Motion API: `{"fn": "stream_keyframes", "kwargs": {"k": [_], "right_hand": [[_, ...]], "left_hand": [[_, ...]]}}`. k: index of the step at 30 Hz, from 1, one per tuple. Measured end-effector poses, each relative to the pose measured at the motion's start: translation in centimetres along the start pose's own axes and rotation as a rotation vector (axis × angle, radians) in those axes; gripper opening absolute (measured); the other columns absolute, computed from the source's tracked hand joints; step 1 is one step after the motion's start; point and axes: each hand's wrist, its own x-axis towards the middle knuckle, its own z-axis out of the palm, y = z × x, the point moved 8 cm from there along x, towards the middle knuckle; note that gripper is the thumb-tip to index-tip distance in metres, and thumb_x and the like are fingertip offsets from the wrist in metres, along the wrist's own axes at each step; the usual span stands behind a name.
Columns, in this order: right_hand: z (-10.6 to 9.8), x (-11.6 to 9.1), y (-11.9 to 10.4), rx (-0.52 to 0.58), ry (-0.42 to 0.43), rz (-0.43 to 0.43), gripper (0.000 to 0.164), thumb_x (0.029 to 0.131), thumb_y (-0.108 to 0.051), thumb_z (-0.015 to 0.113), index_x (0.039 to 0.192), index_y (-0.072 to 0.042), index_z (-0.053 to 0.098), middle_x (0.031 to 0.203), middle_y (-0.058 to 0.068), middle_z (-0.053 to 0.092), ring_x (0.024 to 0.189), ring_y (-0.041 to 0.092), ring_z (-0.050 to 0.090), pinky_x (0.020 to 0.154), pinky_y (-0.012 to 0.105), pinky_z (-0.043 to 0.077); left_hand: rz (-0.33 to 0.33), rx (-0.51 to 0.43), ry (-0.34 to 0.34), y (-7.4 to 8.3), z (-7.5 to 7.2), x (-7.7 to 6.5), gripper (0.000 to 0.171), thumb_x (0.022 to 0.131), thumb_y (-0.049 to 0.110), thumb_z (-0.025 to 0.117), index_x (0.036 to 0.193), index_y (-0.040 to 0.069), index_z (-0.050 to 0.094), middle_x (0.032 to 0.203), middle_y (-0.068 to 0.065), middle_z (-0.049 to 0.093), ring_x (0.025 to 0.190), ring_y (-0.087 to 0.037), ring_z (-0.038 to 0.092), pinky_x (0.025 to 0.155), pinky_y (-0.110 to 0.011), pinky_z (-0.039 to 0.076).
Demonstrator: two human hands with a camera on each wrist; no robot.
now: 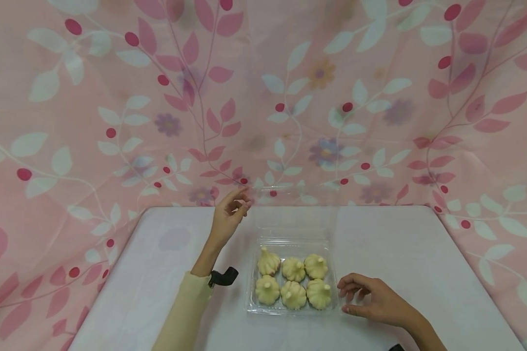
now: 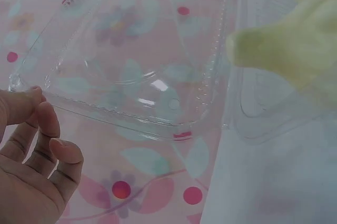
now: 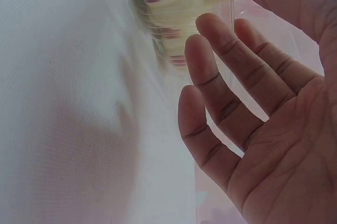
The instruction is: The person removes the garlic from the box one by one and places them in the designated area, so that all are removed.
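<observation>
A clear plastic clamshell box [image 1: 254, 306] stands on the table with its transparent lid [image 2: 131, 84] raised upright at the back. Several pale garlic bulbs [image 1: 293, 295] sit inside in two rows, stems mostly up. At the lid's upper left corner, my left hand [image 1: 230, 212] pinches the rim between thumb and forefinger, the other fingers loosely bent. My right hand [image 1: 373, 297] is beside the box's right wall, fingers spread and slightly bent, holding nothing. Through that wall, garlic with purple marks [image 3: 171, 33] shows behind the fingertips in the right wrist view.
The white-covered table [image 1: 391, 243] extends to both sides of the box. Behind it hangs a pink floral cloth [image 1: 254, 112], which also drops down at the left and right. A black strap [image 1: 224, 277] is on the left wrist.
</observation>
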Motion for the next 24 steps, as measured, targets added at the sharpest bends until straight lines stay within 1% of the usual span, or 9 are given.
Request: {"fn": "stream_keyframes", "kwargs": {"k": [4, 7, 11, 14, 17, 19, 21, 24], "right_hand": [[0.0, 0.0, -0.1, -0.002, -0.001, -0.004, 0.037, 0.087, -0.017, 0.077, 0.119, -0.009, 0.06, 0.101, 0.005, 0.068, 0.083, 0.016, 0.065, 0.066, 0.033, 0.054], [0.0, 0.0, -0.1, -0.003, -0.001, -0.003, 0.037, 0.087, -0.017, 0.078, 0.119, -0.009, 0.06, 0.101, 0.004, 0.068, 0.084, 0.018, 0.065, 0.066, 0.033, 0.054], [0.0, 0.0, 0.0, -0.005, -0.001, 0.003, 0.038, 0.087, -0.018, 0.078, 0.119, -0.009, 0.061, 0.101, 0.004, 0.068, 0.084, 0.018, 0.065, 0.065, 0.033, 0.054], [0.0, -0.1, 0.1, -0.006, 0.0, 0.007, 0.037, 0.087, -0.019, 0.077, 0.119, -0.01, 0.061, 0.101, 0.003, 0.068, 0.084, 0.017, 0.065, 0.065, 0.033, 0.054], [0.0, -0.1, 0.1, -0.007, 0.001, 0.007, 0.037, 0.087, -0.019, 0.077, 0.119, -0.01, 0.061, 0.101, 0.003, 0.068, 0.083, 0.017, 0.065, 0.065, 0.033, 0.054], [0.0, -0.1, 0.1, -0.008, 0.002, 0.007, 0.037, 0.087, -0.019, 0.077, 0.119, -0.01, 0.061, 0.101, 0.003, 0.068, 0.083, 0.017, 0.065, 0.065, 0.032, 0.054], [0.0, -0.1, 0.2, -0.011, 0.004, 0.005, 0.037, 0.087, -0.019, 0.078, 0.118, -0.01, 0.061, 0.101, 0.003, 0.068, 0.083, 0.016, 0.064, 0.065, 0.033, 0.054], [-0.1, -0.1, 0.1, -0.014, 0.005, 0.005, 0.037, 0.087, -0.019, 0.078, 0.118, -0.01, 0.061, 0.1, 0.002, 0.069, 0.083, 0.016, 0.065, 0.066, 0.033, 0.054]], "left_hand": [[-0.006, 0.03, 0.009, -0.9, -0.1, 0.2, 0.043, 0.09, -0.013, 0.062, 0.132, -0.005, 0.056, 0.099, -0.033, 0.057, 0.066, -0.041, 0.053, 0.051, -0.021, 0.044], [-0.016, 0.037, 0.003, -1.8, 0.0, 0.2, 0.043, 0.09, -0.013, 0.062, 0.132, -0.006, 0.055, 0.1, -0.034, 0.057, 0.066, -0.041, 0.053, 0.052, -0.022, 0.044], [-0.055, 0.033, -0.015, -2.9, 0.2, 0.0, 0.046, 0.09, -0.013, 0.063, 0.134, -0.006, 0.054, 0.101, -0.034, 0.059, 0.065, -0.042, 0.052, 0.051, -0.021, 0.042], [-0.096, 0.045, -0.028, -3.8, 0.3, -0.4, 0.048, 0.09, -0.011, 0.064, 0.136, -0.005, 0.052, 0.101, -0.031, 0.06, 0.066, -0.044, 0.052, 0.052, -0.021, 0.041], [-0.132, 0.062, -0.033, -4.5, 0.3, -0.9, 0.048, 0.091, -0.009, 0.064, 0.137, -0.006, 0.052, 0.101, -0.028, 0.061, 0.068, -0.044, 0.053, 0.054, -0.022, 0.043], [-0.148, 0.069, -0.033, -5.0, 0.2, -1.2, 0.047, 0.091, -0.01, 0.063, 0.137, -0.006, 0.052, 0.101, -0.028, 0.062, 0.068, -0.044, 0.054, 0.055, -0.023, 0.044], [-0.16, 0.069, -0.036, -5.4, 0.3, -1.5, 0.047, 0.091, -0.01, 0.063, 0.137, -0.006, 0.052, 0.101, -0.028, 0.061, 0.069, -0.046, 0.054, 0.055, -0.023, 0.044], [-0.177, 0.066, -0.047, -6.0, 0.4, -2.1, 0.047, 0.091, -0.01, 0.062, 0.137, -0.006, 0.051, 0.1, -0.029, 0.061, 0.069, -0.048, 0.052, 0.054, -0.022, 0.041]]}}
